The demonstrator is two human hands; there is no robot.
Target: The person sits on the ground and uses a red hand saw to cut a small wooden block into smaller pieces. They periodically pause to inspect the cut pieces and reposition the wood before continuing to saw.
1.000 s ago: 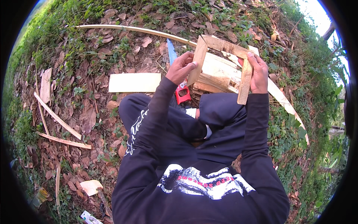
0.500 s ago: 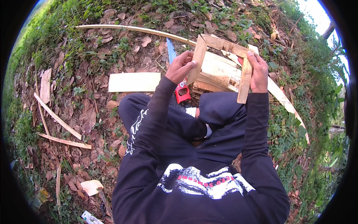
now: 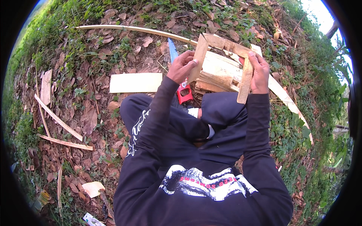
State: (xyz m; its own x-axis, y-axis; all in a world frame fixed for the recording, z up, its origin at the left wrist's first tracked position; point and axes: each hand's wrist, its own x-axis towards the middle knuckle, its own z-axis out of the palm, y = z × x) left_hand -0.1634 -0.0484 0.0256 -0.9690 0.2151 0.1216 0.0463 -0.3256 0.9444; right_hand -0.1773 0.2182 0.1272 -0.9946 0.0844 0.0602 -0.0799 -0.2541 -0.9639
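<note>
A three-sided wooden frame (image 3: 227, 45) is held up in front of me, its open side toward my body. My left hand (image 3: 183, 67) pinches the frame's left side piece, thumb on the near face. On the other side piece, my right hand (image 3: 258, 71) is closed, thumb near the upper right corner. Beneath the frame lies a stack of pale wooden boards (image 3: 220, 69). Next to my left hand a handsaw with a blue blade (image 3: 173, 51) and a red handle (image 3: 184, 94) lies on the ground, partly hidden by that hand.
A pale rectangular board (image 3: 135, 83) lies left of the saw. Long thin wood strips (image 3: 128, 28) stretch across the far side, and a wide strip (image 3: 286, 98) lies at right. Several offcuts (image 3: 58, 116) are scattered at left among dry leaves. My crossed legs (image 3: 222, 113) are below the frame.
The frame and both hands have shifted slightly left, the right side piece moving most. Both hands keep their hold.
</note>
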